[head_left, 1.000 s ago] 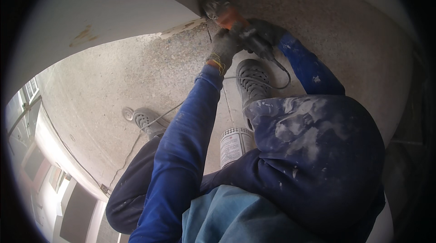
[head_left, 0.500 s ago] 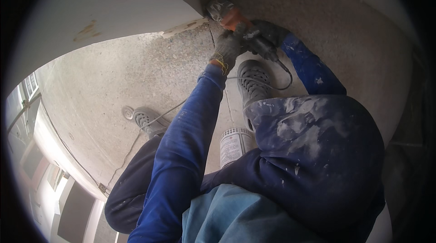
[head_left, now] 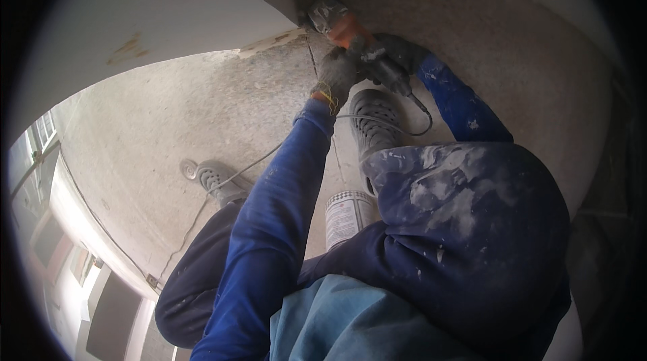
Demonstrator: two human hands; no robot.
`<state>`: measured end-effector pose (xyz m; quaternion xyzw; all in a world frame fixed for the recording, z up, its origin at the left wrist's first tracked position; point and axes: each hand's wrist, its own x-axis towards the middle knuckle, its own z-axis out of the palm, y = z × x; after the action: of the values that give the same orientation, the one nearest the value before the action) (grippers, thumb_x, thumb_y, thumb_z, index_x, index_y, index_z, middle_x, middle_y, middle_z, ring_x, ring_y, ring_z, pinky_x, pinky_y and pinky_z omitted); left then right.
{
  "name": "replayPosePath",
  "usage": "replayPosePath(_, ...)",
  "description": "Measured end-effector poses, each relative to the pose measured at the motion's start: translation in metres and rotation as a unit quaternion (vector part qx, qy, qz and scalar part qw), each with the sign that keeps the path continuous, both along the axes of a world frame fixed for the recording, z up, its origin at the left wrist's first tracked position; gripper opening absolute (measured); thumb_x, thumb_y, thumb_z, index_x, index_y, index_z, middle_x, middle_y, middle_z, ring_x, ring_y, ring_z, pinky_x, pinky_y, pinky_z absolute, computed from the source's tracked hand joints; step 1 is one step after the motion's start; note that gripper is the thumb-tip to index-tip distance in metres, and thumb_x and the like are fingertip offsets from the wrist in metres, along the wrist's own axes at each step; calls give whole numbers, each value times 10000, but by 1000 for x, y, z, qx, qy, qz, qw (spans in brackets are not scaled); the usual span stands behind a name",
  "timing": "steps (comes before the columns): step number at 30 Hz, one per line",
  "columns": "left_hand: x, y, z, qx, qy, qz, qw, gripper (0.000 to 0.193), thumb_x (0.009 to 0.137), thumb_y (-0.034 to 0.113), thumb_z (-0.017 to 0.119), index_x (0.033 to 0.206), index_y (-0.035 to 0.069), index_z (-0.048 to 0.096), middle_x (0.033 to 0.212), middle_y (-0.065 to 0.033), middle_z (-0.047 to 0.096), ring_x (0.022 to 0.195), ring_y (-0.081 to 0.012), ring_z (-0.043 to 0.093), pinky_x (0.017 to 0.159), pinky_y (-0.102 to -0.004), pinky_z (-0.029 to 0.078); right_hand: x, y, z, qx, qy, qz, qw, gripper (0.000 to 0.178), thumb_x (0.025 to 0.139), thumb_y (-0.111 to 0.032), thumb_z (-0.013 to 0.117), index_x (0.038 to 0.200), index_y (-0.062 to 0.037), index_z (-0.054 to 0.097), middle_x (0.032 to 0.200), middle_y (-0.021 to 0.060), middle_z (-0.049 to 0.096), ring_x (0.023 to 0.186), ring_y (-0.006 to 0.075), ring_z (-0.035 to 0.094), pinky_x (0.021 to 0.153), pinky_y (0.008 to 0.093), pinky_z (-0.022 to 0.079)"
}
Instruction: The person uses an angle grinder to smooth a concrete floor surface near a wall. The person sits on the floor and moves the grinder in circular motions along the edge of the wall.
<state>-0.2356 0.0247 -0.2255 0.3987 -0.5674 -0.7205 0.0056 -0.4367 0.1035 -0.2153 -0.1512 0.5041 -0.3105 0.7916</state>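
Note:
An angle grinder (head_left: 352, 32) with an orange head, a dark body and a dusty guard lies in both my gloved hands. Its guarded end meets the foot of the pale wall (head_left: 202, 4), where wall and floor join. My left hand (head_left: 338, 68), in a dusty grey glove, is closed on the near side of the tool. Around the other side of the body my right hand (head_left: 401, 52) is wrapped, its fingers partly hidden. The disc itself is hidden by the guard. A grey cord (head_left: 426, 108) runs from the tool's rear end and loops left under my left arm.
A pale cylindrical can (head_left: 342, 219) stands between my legs. My shoes (head_left: 374, 118) rest on the dusty concrete floor (head_left: 148, 132), which has a thin crack. The cord trails across it to a small connector (head_left: 153, 281) at lower left. Chipped, bare patches mark the wall's bottom edge.
Almost nothing differs; the grinder and both hands have stayed at the wall's foot, with only a very slight shift.

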Motion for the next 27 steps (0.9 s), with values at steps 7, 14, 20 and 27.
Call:
replayPosePath(7,13,28,24,221,84,162,958,357,1121,220,554,1437,55,571,1313,-63,644,1179,-184,652,993,-333,578,4,44,-13,-33,-61,-166,984,484,950,-305,733,1306,8,635,1063,178,734,886,278,746,800,427,623)
replayPosePath(14,0,50,-8,-173,115,75,975,384,1062,107,610,1442,57,583,1381,-59,642,1080,-145,654,967,-305,553,11,65,-9,-33,-53,-191,980,505,923,-280,760,1316,10,630,1084,175,732,937,270,738,843,424,611)
replayPosePath(20,2,63,23,13,166,147,975,355,1081,252,657,1368,45,635,1199,-34,713,1023,-115,662,879,-282,546,19,71,5,-34,-14,-158,987,528,899,-258,783,1324,12,625,1103,173,730,981,263,731,881,422,601)
replayPosePath(27,19,76,67,373,124,140,909,521,1036,232,722,1481,29,541,1376,-103,658,1297,-208,617,1089,-365,515,32,80,35,-53,49,-84,994,558,871,-233,810,1334,14,620,1124,169,729,1032,256,722,925,419,589)
